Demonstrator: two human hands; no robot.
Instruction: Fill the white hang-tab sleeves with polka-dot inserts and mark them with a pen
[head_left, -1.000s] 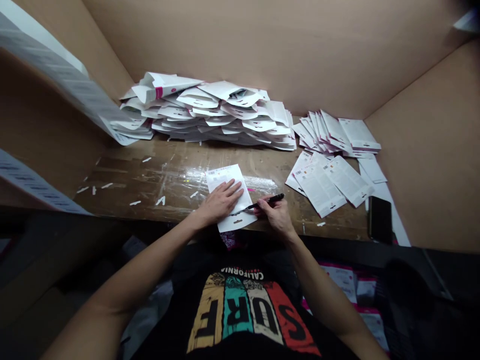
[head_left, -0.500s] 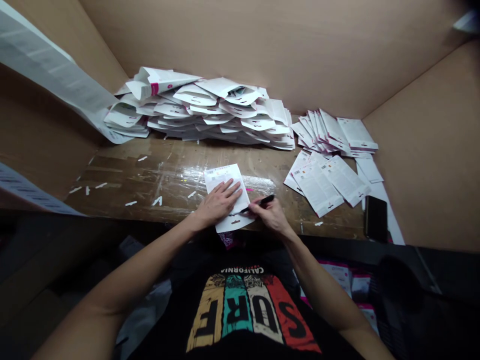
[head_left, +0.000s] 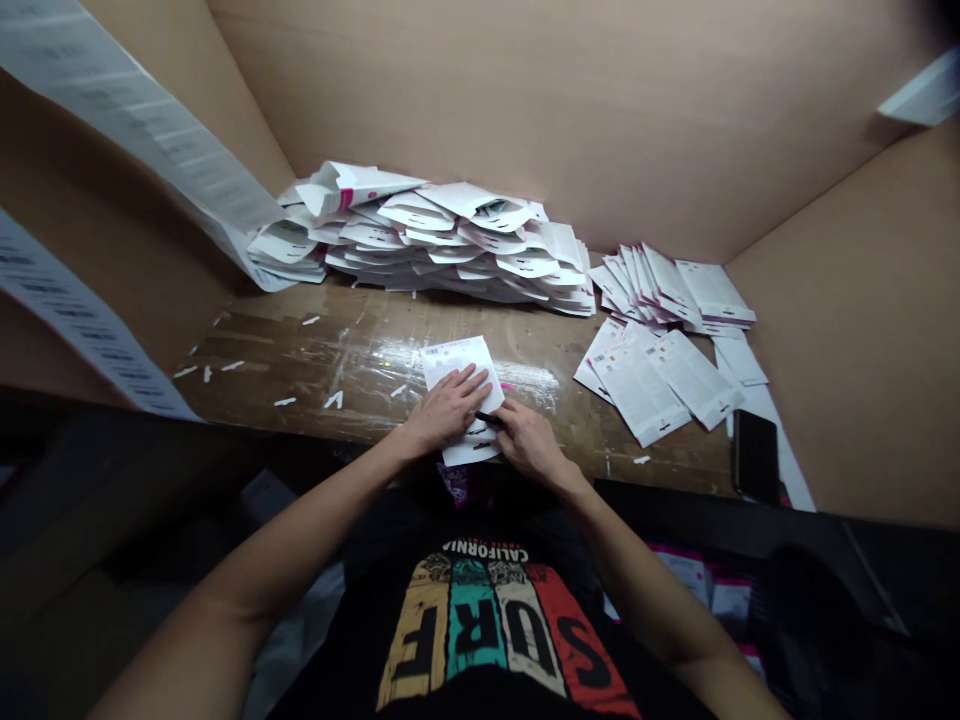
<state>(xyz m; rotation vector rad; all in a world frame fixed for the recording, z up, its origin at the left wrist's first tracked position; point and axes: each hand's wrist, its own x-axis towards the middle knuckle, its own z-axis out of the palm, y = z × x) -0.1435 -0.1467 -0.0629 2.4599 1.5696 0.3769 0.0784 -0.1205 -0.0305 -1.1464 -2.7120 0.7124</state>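
Note:
A white printed card [head_left: 459, 360] lies flat on the wooden table [head_left: 352, 350] near its front edge. My left hand [head_left: 448, 408] rests on the card with fingers spread flat, pinning it down. My right hand [head_left: 529, 442] is closed around a black pen [head_left: 487, 419], whose tip touches the lower part of the card right beside my left fingers. Most of the pen is hidden by my right hand.
A large heap of folded white cartons [head_left: 435, 235] fills the back of the table. Flat printed cards [head_left: 660, 340] are fanned out at the right, with a black phone [head_left: 754, 455] near the right front edge. Cardboard walls [head_left: 525, 100] enclose the table. Paper scraps [head_left: 285, 402] dot the left.
My right hand has drawn in to the left, and the pen now shows far less. My left hand stays on the card. The view has shifted slightly.

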